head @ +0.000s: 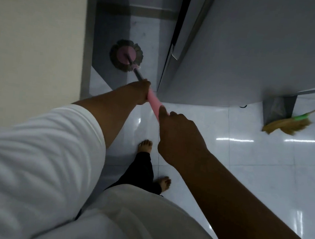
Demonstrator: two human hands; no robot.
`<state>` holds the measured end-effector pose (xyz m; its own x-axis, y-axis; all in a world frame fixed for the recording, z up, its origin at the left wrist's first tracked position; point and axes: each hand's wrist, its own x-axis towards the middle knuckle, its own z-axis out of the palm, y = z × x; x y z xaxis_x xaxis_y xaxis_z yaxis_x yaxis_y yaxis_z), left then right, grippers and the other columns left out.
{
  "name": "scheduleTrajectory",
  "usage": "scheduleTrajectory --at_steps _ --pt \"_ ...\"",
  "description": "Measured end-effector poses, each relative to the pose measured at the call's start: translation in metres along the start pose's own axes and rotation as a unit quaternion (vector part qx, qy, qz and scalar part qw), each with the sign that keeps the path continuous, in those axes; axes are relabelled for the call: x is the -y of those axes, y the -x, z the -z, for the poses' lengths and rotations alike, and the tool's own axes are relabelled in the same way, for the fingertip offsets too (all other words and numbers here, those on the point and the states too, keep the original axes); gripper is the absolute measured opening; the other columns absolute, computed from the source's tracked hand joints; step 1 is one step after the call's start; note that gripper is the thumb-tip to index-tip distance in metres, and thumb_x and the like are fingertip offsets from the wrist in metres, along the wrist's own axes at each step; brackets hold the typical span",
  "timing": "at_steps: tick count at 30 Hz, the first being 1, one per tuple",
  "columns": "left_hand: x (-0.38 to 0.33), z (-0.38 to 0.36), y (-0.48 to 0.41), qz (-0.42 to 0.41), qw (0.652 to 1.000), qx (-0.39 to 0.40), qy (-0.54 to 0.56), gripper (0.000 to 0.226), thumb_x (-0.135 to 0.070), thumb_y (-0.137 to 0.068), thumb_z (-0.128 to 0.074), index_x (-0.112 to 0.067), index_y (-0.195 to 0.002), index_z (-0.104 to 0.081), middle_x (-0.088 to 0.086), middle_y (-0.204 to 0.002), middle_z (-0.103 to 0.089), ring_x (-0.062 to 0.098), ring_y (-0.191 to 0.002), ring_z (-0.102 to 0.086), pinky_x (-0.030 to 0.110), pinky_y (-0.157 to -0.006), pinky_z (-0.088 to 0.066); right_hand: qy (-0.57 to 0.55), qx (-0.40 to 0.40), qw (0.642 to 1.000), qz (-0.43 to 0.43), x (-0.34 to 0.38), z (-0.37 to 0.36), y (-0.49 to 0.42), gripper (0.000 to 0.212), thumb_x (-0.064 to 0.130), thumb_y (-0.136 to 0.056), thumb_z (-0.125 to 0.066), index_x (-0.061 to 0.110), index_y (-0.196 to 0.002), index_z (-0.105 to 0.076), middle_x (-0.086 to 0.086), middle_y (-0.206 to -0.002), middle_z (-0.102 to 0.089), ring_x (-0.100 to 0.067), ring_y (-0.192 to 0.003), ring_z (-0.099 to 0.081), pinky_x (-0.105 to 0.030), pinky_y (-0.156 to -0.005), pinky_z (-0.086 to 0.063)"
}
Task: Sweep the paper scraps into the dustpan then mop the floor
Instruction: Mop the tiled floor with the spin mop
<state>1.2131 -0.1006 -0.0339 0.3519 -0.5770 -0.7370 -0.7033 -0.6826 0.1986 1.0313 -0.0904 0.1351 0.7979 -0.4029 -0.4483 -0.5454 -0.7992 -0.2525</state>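
Glossy white tile floor [244, 165], narrow gap between a cream wall [36, 32] and a grey cabinet [254, 51]. Left hand [141, 92] is wrapped round the mop handle [154, 102] up front, right hand [178, 138] clamped on it further back. Handle's pink at the grip, dark metal lower down — it runs away from the body, up-left, into that gap. Mop head [126, 55] is round, pink disc with greyish fringe, flat on the floor in the shadow. Off right, a straw broom [287, 125] lies against a grey dustpan [277, 109] beside the cabinet's corner.
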Motion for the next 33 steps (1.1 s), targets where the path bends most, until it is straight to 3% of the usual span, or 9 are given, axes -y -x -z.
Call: scheduleTrajectory --at_steps 3,6,10,15,19,21,25,33 --pt "0.003 0.008 -0.005 0.021 1.0 -0.012 -0.02 0.047 -0.027 -0.101 -0.05 -0.008 -0.143 -0.038 0.016 -0.146 -0.046 0.03 -0.132 -0.048 0.04 -0.109 -0.036 -0.007 0.007 0.999 -0.033 -0.004 0.005 -0.01 0.056 0.019 -0.091 -0.061 0.004 -0.141 -0.039 -0.019 -0.124 -0.056 -0.027 -0.096 -0.064 -0.034 -0.082 -0.054" --pt "-0.003 0.007 -0.001 0.014 0.999 -0.026 -0.016 0.058 -0.023 -0.098 -0.057 -0.008 -0.148 -0.032 0.018 -0.145 -0.047 0.032 -0.129 -0.051 0.041 -0.105 -0.04 -0.026 0.015 0.999 -0.044 -0.01 0.009 -0.005 0.04 0.015 -0.091 -0.059 0.002 -0.127 -0.049 -0.015 -0.109 -0.061 -0.022 -0.08 -0.058 -0.029 -0.07 -0.048" --pt "-0.022 -0.011 0.011 0.023 1.0 -0.009 -0.007 0.043 -0.023 -0.1 -0.053 -0.01 -0.14 -0.042 0.013 -0.141 -0.051 0.025 -0.123 -0.053 0.036 -0.105 -0.038 -0.023 0.013 0.998 -0.05 -0.023 0.004 0.023 0.041 0.015 -0.091 -0.059 0.002 -0.129 -0.05 -0.013 -0.107 -0.062 -0.024 -0.082 -0.063 -0.029 -0.071 -0.048" --pt "-0.067 -0.065 0.045 0.029 0.999 -0.011 0.023 0.046 -0.022 -0.102 -0.05 -0.004 -0.142 -0.036 0.012 -0.131 -0.053 0.025 -0.114 -0.056 0.031 -0.1 -0.041 -0.011 0.008 0.999 -0.037 -0.054 -0.019 0.089 0.044 0.019 -0.087 -0.064 0.005 -0.126 -0.052 -0.011 -0.105 -0.062 -0.02 -0.075 -0.056 -0.027 -0.067 -0.043" --pt "-0.106 -0.121 0.094 0.0 1.0 -0.016 -0.003 0.058 -0.016 -0.099 -0.053 -0.003 -0.151 -0.029 0.016 -0.158 -0.026 0.033 -0.141 -0.036 0.041 -0.116 -0.031 -0.01 -0.009 1.0 -0.027 -0.074 -0.053 0.169 0.039 0.018 -0.086 -0.064 0.007 -0.122 -0.054 -0.009 -0.101 -0.063 -0.016 -0.067 -0.047 -0.024 -0.063 -0.039" --pt "-0.127 -0.157 0.124 -0.022 0.999 -0.034 -0.022 0.067 -0.018 -0.096 -0.06 -0.004 -0.152 -0.026 0.014 -0.161 -0.018 0.032 -0.14 -0.039 0.039 -0.113 -0.036 -0.002 -0.013 1.0 -0.022 -0.085 -0.07 0.216 0.035 0.015 -0.087 -0.062 0.007 -0.12 -0.055 -0.009 -0.097 -0.062 -0.018 -0.066 -0.049 -0.025 -0.061 -0.039" --pt "-0.169 -0.234 0.183 -0.035 0.999 0.009 -0.002 0.05 -0.025 -0.098 -0.056 -0.003 -0.139 -0.04 0.015 -0.137 -0.052 0.028 -0.12 -0.055 0.031 -0.097 -0.042 0.003 -0.001 0.999 -0.033 -0.105 -0.097 0.311 0.026 0.011 -0.085 -0.057 0.009 -0.111 -0.056 0.001 -0.072 -0.044 -0.013 -0.054 -0.036 -0.023 -0.053 -0.032" --pt "-0.216 -0.305 0.245 -0.108 0.994 -0.014 -0.026 0.037 -0.03 -0.09 -0.064 -0.006 -0.115 -0.051 0.013 -0.114 -0.06 0.029 -0.1 -0.062 0.041 -0.085 -0.053 0.011 0.039 0.999 -0.033 -0.135 -0.101 0.414 0.03 0.016 -0.081 -0.066 0.011 -0.108 -0.055 0.002 -0.074 -0.039 -0.013 -0.059 -0.043 -0.021 -0.054 -0.033"
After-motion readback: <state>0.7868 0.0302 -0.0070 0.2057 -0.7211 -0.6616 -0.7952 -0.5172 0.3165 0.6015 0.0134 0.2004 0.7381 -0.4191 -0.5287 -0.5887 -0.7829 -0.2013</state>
